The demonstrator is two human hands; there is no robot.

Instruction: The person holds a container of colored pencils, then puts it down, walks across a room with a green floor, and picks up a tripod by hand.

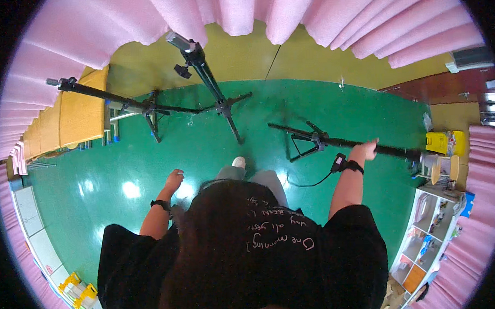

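At the right, a black tripod stand (334,142) rises from the floor on spread legs. My right hand (364,150) is at its pole, with fingers on one side and the thumb on the other; the pole's upper end is blurred. My left hand (174,180) hangs over the floor at my left side, empty, its fingers loosely bent and apart. Ahead of me stands a second tripod stand (207,74) with a silver tip and a side knob. Left of it, a third tripod stand (112,97) has its legs close to the second one's.
A wooden table (82,114) is at the left, beyond the third stand. Pink curtains (231,10) hang all around. A white shelf unit (425,235) with things in it and a yellow bin (446,142) stand at the right. A cable (314,184) runs from my right wrist's device (339,163).
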